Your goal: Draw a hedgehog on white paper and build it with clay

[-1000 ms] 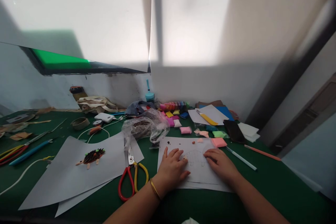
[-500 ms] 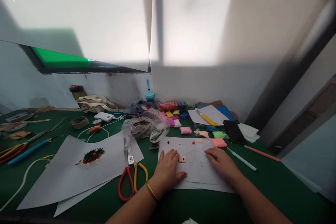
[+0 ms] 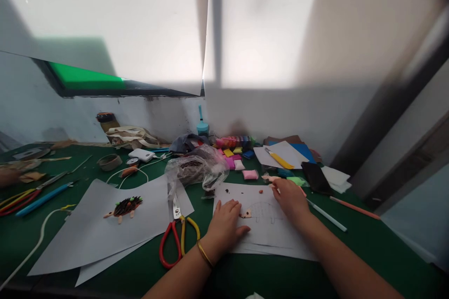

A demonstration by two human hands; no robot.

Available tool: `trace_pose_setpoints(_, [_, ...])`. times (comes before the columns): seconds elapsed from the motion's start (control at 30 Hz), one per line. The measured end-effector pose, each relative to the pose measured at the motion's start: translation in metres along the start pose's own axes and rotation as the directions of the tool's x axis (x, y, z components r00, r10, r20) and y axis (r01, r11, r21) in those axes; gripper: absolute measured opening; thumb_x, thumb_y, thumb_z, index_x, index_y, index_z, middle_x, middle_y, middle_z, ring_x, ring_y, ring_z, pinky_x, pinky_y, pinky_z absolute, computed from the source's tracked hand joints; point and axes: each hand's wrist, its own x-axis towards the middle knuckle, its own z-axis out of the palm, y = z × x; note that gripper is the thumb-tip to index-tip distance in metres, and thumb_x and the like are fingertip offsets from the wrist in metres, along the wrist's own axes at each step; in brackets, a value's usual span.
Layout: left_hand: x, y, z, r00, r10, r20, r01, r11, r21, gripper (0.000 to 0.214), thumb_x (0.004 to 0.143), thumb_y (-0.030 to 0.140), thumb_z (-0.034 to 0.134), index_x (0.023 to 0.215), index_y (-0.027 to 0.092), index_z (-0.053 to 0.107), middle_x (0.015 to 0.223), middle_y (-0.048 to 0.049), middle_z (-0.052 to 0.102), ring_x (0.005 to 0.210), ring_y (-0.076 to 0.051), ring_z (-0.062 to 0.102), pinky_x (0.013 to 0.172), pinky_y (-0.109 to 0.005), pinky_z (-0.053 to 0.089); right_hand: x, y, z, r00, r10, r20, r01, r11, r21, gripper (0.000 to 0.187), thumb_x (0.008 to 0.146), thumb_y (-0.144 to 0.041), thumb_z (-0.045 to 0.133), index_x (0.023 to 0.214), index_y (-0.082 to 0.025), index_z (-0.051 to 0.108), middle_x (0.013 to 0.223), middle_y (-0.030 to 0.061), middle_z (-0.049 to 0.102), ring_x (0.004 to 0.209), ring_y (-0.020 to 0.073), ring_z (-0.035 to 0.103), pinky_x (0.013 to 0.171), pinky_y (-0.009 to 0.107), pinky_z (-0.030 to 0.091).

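My left hand [image 3: 226, 222] lies flat, fingers spread, on a sheet of white paper [image 3: 266, 238]. The sheet bears a pencil-drawn hedgehog outline [image 3: 263, 211], with a peach clay head [image 3: 247, 214] at its left end. A small brown clay ball [image 3: 260, 191] and tiny dark bits [image 3: 227, 191] sit along the paper's top. My right hand [image 3: 290, 198] is at the upper right of the sheet, its fingertips pinched on a small piece of peach clay, mostly hidden by the fingers. Behind these fingers are an opened peach clay packet [image 3: 269, 178] and a partly covered pink packet.
Red-and-yellow-handled scissors [image 3: 177, 238] lie left of my left hand. A finished hedgehog [image 3: 126, 206] rests on paper farther left. Behind are a plastic bag [image 3: 196, 168], clay packets [image 3: 250, 174], a yellow cutter [image 3: 280, 159] and a phone [image 3: 315, 177]. Pens [image 3: 328, 215] lie right.
My right hand has moved up and away across the paper, from beside the drawing to the peach clay piece at the top edge. My left hand stays put. The view has shifted slightly.
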Motion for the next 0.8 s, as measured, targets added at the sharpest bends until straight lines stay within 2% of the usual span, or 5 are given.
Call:
trace_pose_setpoints(0.07, [0.001,0.003,-0.003,0.998,0.000,-0.056,-0.003,0.999,-0.047,0.054,0.082,0.040,0.064,0.131,0.020,0.051,0.137,-0.0113,0.050,0.129,-0.029,0.041,0.112,-0.055,0.021,-0.011,-0.009,-0.010,0.998,0.054,0.037,-0.060,0.978,0.198,0.022,0.091,-0.032,0.044,0.097,-0.021,0.062,0.089,0.0056,0.067,0.080,0.0201,0.061,0.069,0.030,0.045])
trace_pose_setpoints(0.27, [0.005,0.028,-0.011,0.985,-0.010,-0.170,-0.064,0.903,-0.424,0.039,0.087,0.033,0.060,0.125,0.026,0.057,0.102,-0.0038,0.066,0.091,-0.019,0.060,0.082,-0.033,0.049,-0.049,-0.057,-0.036,0.940,-0.086,0.330,-0.205,0.633,0.747,0.026,0.086,-0.045,0.053,0.092,-0.022,0.063,0.087,0.0023,0.067,0.081,0.0194,0.061,0.072,0.030,0.047])
trace_pose_setpoints(0.5, [0.010,0.041,-0.016,0.954,0.044,-0.297,-0.178,0.881,-0.439,0.019,0.092,0.032,0.055,0.091,0.023,0.071,0.084,-0.0029,0.068,0.082,-0.017,0.060,0.078,-0.029,0.045,-0.055,-0.067,-0.031,0.893,-0.085,0.442,-0.391,0.340,0.855,0.034,0.080,-0.050,0.062,0.093,-0.020,0.066,0.087,0.0034,0.066,0.082,0.0194,0.058,0.077,0.031,0.046])
trace_pose_setpoints(0.63, [0.009,0.041,-0.014,0.942,0.118,-0.314,-0.226,0.916,-0.333,0.016,0.089,0.027,0.058,0.100,0.023,0.069,0.089,-0.0039,0.067,0.085,-0.018,0.059,0.079,-0.030,0.045,-0.055,-0.065,-0.027,0.860,-0.110,0.498,-0.478,0.166,0.862,0.030,0.081,-0.046,0.062,0.090,-0.018,0.066,0.082,0.0021,0.063,0.075,0.0156,0.054,0.069,0.028,0.043])
trace_pose_setpoints(0.8, [0.006,0.041,-0.012,0.928,0.145,-0.343,-0.244,0.932,-0.267,0.018,0.092,0.028,0.055,0.094,0.023,0.072,0.082,-0.0039,0.065,0.078,-0.017,0.059,0.073,-0.028,0.045,-0.057,-0.066,-0.023,0.838,-0.116,0.533,-0.520,0.126,0.845,0.030,0.075,-0.045,0.070,0.086,-0.018,0.066,0.076,-0.0008,0.060,0.068,0.0124,0.049,0.064,0.025,0.038])
